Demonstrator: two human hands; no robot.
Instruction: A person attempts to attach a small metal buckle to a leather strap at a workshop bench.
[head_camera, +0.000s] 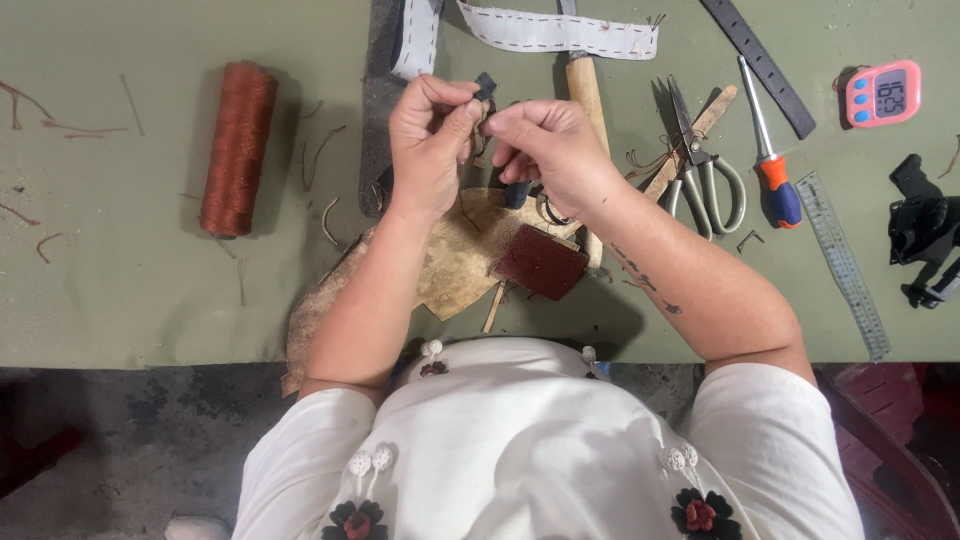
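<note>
Above the middle of the green surface (130, 290), a small dark leather piece (485, 88) is pinched between both hands, raised clear of the things below. The left hand (430, 140) is bent at the wrist, its grip narrow on the piece; the right hand (548, 150) is curled inward, thumb and forefinger closed on the same piece. Beneath them one tan hide scrap (455, 265) and one dark red patch (542, 262) are seen. Further out are counted one spool of rust thread (238, 148), one pair of scissors (705, 170), one screwdriver (768, 150), one steel ruler (845, 262) and one pink timer (882, 94).

Olive-green table (130, 300); dark concrete floor (120, 440)
</note>
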